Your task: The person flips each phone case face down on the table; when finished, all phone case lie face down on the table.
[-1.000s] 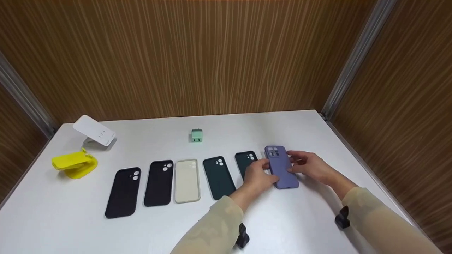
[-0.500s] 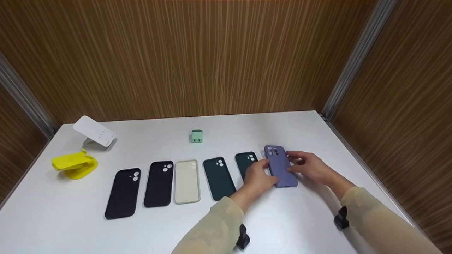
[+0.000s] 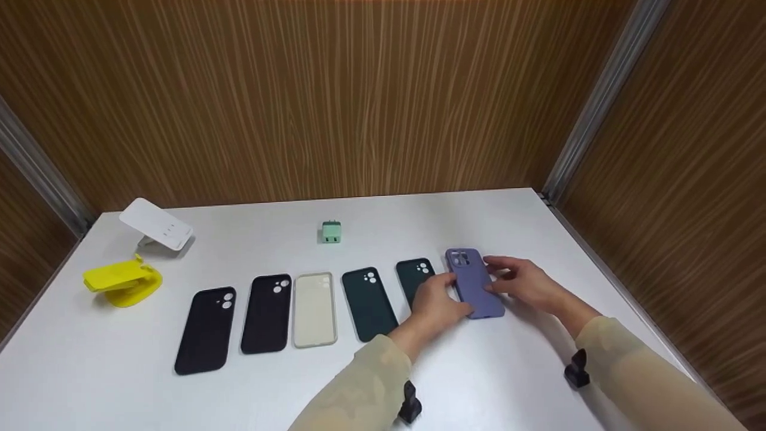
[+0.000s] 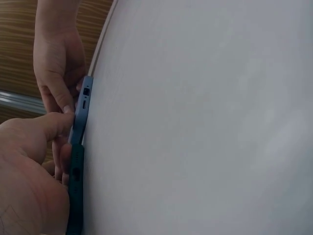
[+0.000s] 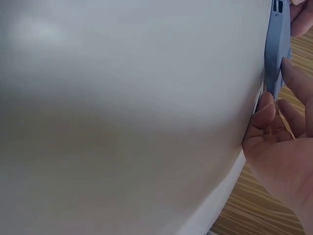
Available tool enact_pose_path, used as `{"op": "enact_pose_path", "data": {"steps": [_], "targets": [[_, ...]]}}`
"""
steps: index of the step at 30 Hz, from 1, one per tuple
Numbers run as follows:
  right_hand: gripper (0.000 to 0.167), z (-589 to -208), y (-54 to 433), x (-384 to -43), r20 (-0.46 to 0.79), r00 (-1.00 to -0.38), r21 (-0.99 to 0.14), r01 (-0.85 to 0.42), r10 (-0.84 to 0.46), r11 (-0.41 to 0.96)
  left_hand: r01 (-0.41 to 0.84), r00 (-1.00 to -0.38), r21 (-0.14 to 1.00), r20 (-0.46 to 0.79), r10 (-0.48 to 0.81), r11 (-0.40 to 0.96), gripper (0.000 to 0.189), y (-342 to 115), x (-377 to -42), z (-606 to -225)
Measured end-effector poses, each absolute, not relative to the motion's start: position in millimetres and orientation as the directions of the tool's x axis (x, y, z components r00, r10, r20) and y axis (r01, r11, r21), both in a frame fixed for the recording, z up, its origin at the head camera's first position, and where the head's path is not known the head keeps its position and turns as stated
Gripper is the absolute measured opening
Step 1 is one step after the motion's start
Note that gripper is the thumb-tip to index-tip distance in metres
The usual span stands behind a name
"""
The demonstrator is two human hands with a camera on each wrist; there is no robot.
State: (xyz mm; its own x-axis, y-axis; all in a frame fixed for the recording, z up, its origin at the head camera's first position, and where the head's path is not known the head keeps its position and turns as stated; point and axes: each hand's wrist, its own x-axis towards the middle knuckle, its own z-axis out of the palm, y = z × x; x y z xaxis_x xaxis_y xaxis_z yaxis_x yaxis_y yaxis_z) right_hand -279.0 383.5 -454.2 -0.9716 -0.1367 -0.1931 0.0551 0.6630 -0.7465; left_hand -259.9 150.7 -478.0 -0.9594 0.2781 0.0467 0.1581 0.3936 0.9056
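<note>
A purple phone case [image 3: 479, 287] lies back side up at the right end of a row of cases, its camera cutouts at the far end. My left hand [image 3: 435, 302] grips its left edge, with the thumb at the near left corner. My right hand [image 3: 523, 284] holds the opposite long edge between thumb and fingers. In the left wrist view the bottom edge of the purple case [image 4: 84, 105] shows its port cutouts, close against the table. Just left of it lies a dark green phone case [image 3: 413, 276], partly hidden behind my left hand.
Leftward in the row lie another dark green case [image 3: 370, 305], a cream case [image 3: 315, 311] and two black cases, one nearer the middle [image 3: 266, 314]. A mint charger plug [image 3: 331, 231] stands behind them. White [image 3: 157, 224] and yellow [image 3: 122, 278] phone stands are at the left.
Both hands stay on the purple case, which has shifted only very slightly. The whole head view has drifted a little; the other cases keep their places on the table.
</note>
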Motion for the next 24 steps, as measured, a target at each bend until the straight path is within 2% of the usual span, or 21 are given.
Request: {"op": "enact_pose_path", "data": {"steps": [5, 13, 17, 24], "targets": [[0.07, -454, 381, -277, -0.154, -0.978, -0.747, 0.022, -0.14, 0.664, 0.152, -0.964, 0.905, 0.047, 0.262, 0.398, 0.064, 151, -260, -477], [0.067, -453, 380, -275, -0.11, -0.984, -0.739, -0.011, -0.137, 0.673, 0.105, -0.97, 0.95, 0.032, 0.241, 0.295, 0.059, 148, -255, -464], [0.064, -452, 377, -273, -0.093, -0.989, -0.748, -0.007, -0.115, 0.664, 0.138, -0.967, 0.95, 0.068, 0.245, 0.279, 0.057, 135, -251, -451], [0.061, -446, 361, -265, -0.053, -0.992, -0.759, -0.036, -0.118, 0.65, 0.225, -0.952, 0.905, 0.126, 0.278, 0.36, 0.059, 100, -253, -434]]}}
